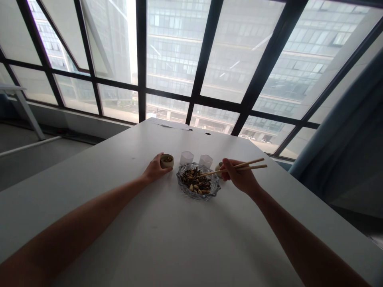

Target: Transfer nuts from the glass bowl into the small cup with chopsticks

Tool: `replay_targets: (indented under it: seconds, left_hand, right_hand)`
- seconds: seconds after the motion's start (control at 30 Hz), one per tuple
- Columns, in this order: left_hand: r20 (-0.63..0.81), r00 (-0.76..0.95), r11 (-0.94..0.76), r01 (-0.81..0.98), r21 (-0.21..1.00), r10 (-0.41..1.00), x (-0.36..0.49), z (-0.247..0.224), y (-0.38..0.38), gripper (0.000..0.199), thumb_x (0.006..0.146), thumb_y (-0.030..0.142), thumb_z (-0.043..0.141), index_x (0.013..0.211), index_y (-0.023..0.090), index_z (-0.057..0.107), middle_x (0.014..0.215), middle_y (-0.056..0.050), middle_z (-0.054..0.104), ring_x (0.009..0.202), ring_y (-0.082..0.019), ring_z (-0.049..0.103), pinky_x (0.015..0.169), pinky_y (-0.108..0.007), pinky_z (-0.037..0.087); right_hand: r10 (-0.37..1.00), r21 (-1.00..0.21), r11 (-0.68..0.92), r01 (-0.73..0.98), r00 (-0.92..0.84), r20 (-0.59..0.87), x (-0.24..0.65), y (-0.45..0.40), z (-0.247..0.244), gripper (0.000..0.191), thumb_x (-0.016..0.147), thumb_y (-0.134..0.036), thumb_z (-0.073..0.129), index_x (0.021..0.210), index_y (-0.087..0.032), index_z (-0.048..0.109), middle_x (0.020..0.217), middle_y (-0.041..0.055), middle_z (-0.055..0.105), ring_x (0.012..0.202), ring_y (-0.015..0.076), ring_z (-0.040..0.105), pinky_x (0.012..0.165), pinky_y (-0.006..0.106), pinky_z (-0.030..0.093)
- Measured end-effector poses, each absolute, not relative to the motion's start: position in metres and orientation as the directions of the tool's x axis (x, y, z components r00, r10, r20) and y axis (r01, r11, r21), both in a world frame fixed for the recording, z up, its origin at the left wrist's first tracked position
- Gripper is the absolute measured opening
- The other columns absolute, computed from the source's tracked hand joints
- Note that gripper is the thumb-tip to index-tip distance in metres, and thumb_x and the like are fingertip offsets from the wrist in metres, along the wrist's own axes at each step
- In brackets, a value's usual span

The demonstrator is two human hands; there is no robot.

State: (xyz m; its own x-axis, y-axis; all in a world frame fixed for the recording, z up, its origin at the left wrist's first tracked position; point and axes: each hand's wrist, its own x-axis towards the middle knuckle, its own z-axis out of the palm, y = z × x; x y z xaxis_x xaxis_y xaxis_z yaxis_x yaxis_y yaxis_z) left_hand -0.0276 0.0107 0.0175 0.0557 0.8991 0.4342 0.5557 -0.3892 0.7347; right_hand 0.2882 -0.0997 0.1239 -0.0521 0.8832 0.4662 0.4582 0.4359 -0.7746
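My left hand [155, 168] is wrapped round a small round cup [167, 162] on the left, which has some brownish pieces inside. In my right hand [237, 174] is a pair of chopsticks [254, 164], their tips reaching into a clear glass bowl [214, 192] with a wavy rim. The bowl holds dark, seed-like pieces [191, 175] and paler nuts [196, 187]; whether the tips grip a piece is too small to tell. Behind my right fingers stands a second small cup [218, 169], partly hidden, its contents not visible.
Two clear plastic cups [187, 158] stand just behind the glass bowl. The white table [167, 239] runs toward the windows, with a flat sheet [170, 124] and dark round holes [208, 134] at its far end. A blue curtain [338, 119] hangs at the right.
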Motion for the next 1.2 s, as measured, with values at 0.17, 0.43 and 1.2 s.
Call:
replay_targets:
  seconds: [0.17, 0.43, 1.2]
  left_hand:
    - [0.425, 0.062, -0.385, 0.554, 0.738, 0.903, -0.027, 0.018, 0.01, 0.085, 0.067, 0.041, 0.081, 0.14, 0.012, 0.048, 0.137, -0.02, 0.061, 0.128, -0.034, 0.059, 0.109, -0.047, 0.047]
    - [0.424, 0.074, -0.392, 0.55, 0.738, 0.902, -0.026, 0.017, 0.011, 0.086, 0.068, 0.042, 0.08, 0.142, 0.012, 0.047, 0.138, -0.019, 0.061, 0.129, -0.033, 0.058, 0.109, -0.046, 0.047]
    - [0.428, 0.067, -0.387, 0.567, 0.727, 0.901, -0.026, 0.012, 0.014, 0.089, 0.069, 0.041, 0.08, 0.145, 0.013, 0.042, 0.144, -0.02, 0.056, 0.133, -0.033, 0.055, 0.112, -0.048, 0.044]
  right_hand:
    - [0.888, -0.747, 0.451, 0.489, -0.161, 0.431, 0.287, -0.091, 0.112, 0.056, 0.089, -0.068, 0.058, 0.067, -0.018, 0.068, 0.054, 0.0038, 0.065, 0.045, 0.0141, 0.06, 0.043, 0.024, 0.049]
    - [0.871, -0.743, 0.47, 0.476, -0.115, 0.478, 0.286, -0.096, 0.111, 0.056, 0.088, -0.068, 0.059, 0.065, -0.018, 0.068, 0.052, 0.0044, 0.064, 0.043, 0.0142, 0.059, 0.04, 0.024, 0.047]
    - [0.962, -0.98, 0.194, -0.036, 0.203, 0.183, 0.303, -0.071, 0.097, 0.051, 0.083, -0.061, 0.071, 0.062, -0.015, 0.064, 0.044, 0.0041, 0.059, 0.034, 0.0126, 0.053, 0.03, 0.022, 0.041]
